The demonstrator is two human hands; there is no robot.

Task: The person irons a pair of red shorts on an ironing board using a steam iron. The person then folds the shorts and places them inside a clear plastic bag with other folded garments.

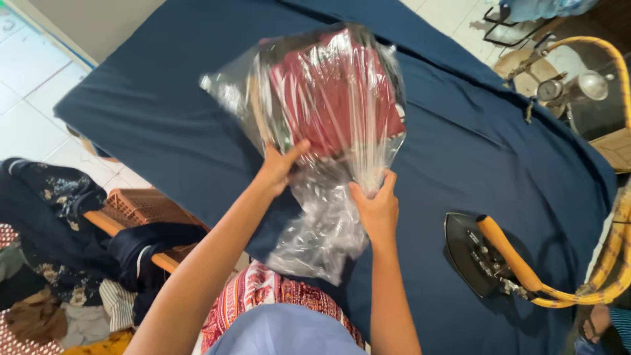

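A clear plastic bag [322, 217] holds a folded dark red garment [335, 98] and is lifted above a table covered in dark blue cloth [164, 118]. My left hand [279, 167] grips the bag's lower left side, the thumb pressed on the red garment. Just to its right, my right hand [376, 207] pinches the bag's gathered plastic. The loose open end of the bag hangs down towards me.
A black iron [476, 253] with an orange handle and a yellow hose lies on the blue cloth at right. A woven basket [141, 207] and piled clothes [52, 263] sit at left. Metal gear [565, 85] stands beyond the table's far right edge.
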